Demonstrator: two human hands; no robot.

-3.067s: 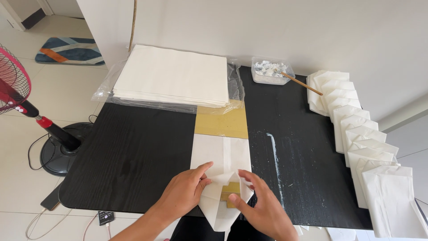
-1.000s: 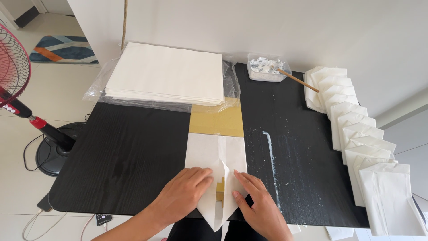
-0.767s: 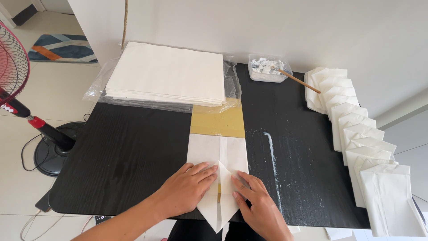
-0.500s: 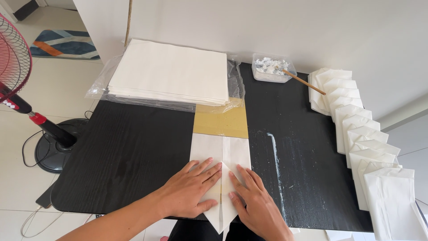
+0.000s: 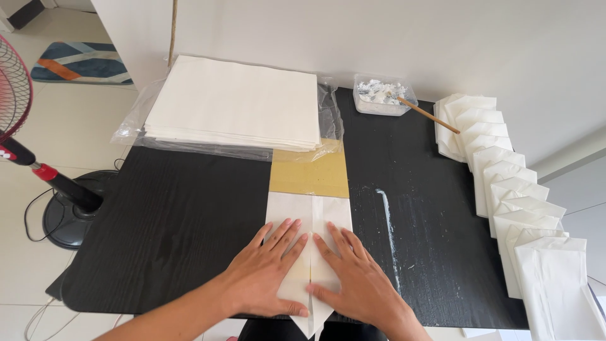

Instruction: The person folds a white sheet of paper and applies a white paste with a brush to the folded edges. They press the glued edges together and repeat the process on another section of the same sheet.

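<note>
Item: folded white paper piece (image 5: 309,218), one. It lies at the middle of the surface's (image 5: 170,227) near edge, long axis running from near edge to far edge, its pointed near end just past the near edge. The two side flaps meet along a centre seam. Its far end rests on a tan cardboard sheet (image 5: 309,173), one, which reaches back under the plastic wrap.

Hands: left hand (image 5: 268,278) and right hand (image 5: 353,281), both open, flat, fingers spread, palms down, gripping nothing. Each presses one flap. The left lies left of the seam and the right lies right of it. Both are equally near and touch the paper directly. The paper extends away from the fingertips toward the far edge.

Stack of flat white sheets (image 5: 237,104), one stack, on clear plastic wrap (image 5: 331,120), at the far left corner.

Clear tub of white paste (image 5: 384,96), one, at the far edge, with one wooden stick (image 5: 426,113) leaning in it.

Finished folded white pieces (image 5: 505,183), overlapping in a single row along the right edge; about ten, exact count unclear.

White streak of paste (image 5: 388,221), one, right of the paper.

Standing fan (image 5: 38,170), one, on the floor off the left edge.
</note>
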